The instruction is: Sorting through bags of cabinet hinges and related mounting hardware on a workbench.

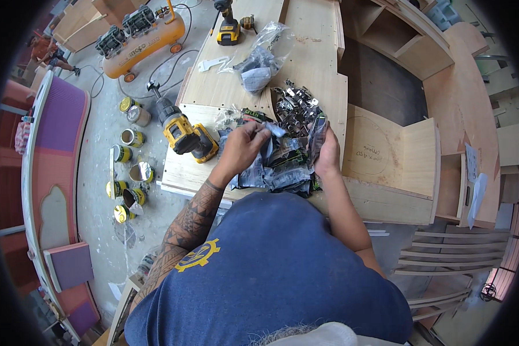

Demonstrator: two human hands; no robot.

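My left hand [243,151] is closed in a pinch on a crumpled scrap of clear plastic [275,130]. My right hand [328,152] grips a dark, see-through plastic packet [317,134], held upright; its contents cannot be made out. Below both hands lies a heap of similar packets [282,173], close to my body. Just beyond them, a pile of loose metal hinges [294,109] rests on the wooden worktop [320,63]. A yellow and black cordless drill [181,132] lies left of my left hand.
A clear bag [259,72] with packets, a white bracket-like piece [213,63] and a second cordless tool [228,32] are farther back. Open paint cans [134,197] and an orange air compressor [144,49] stand on the floor at left. Wooden cabinet frames [418,153] are at right.
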